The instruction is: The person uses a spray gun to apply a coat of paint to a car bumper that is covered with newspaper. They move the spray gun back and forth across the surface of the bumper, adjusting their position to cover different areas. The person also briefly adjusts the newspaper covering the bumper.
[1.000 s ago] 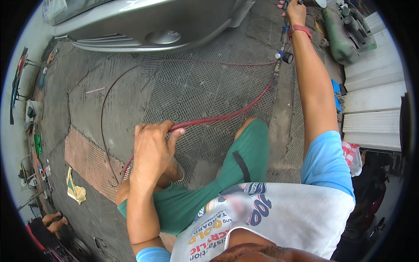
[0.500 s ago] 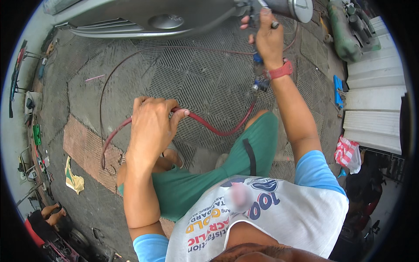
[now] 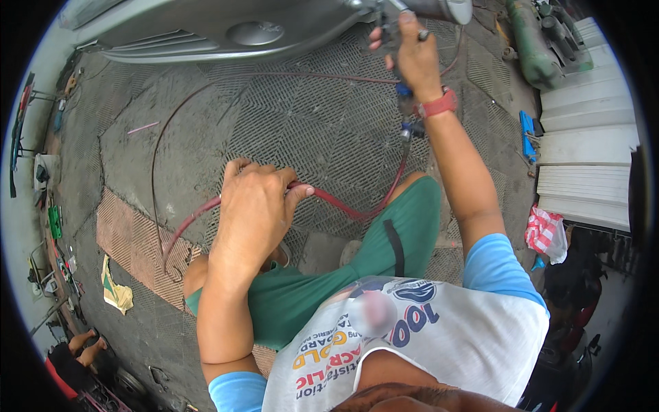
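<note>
At the top of the head view, my right hand (image 3: 417, 65) is closed around the handle of a spray gun (image 3: 388, 33). A grey cylindrical cup (image 3: 449, 9) is attached to the gun and partly cut off by the frame's edge. The gun is close to the lower side of a silver car bumper (image 3: 185, 33); I cannot tell whether it sprays. From below the gun's blue fitting (image 3: 412, 129), a red hose (image 3: 350, 211) sags and rises to my left hand (image 3: 254, 209). That hand grips the hose over my lap, palm down, with the thumb along it.
The hose loops over the dark ribbed floor mats (image 3: 309, 130) toward the bumper. A green tank (image 3: 532, 48) lies at the far right beside white corrugated sheets (image 3: 583, 141). A yellowish cloth (image 3: 118, 294) lies at left. Another person's legs (image 3: 86, 347) show at lower left.
My left hand has shifted right and a little nearer to me, carrying the hose along. My right hand keeps its grip on the spray gun beside the bumper. The whole view has turned slightly.
</note>
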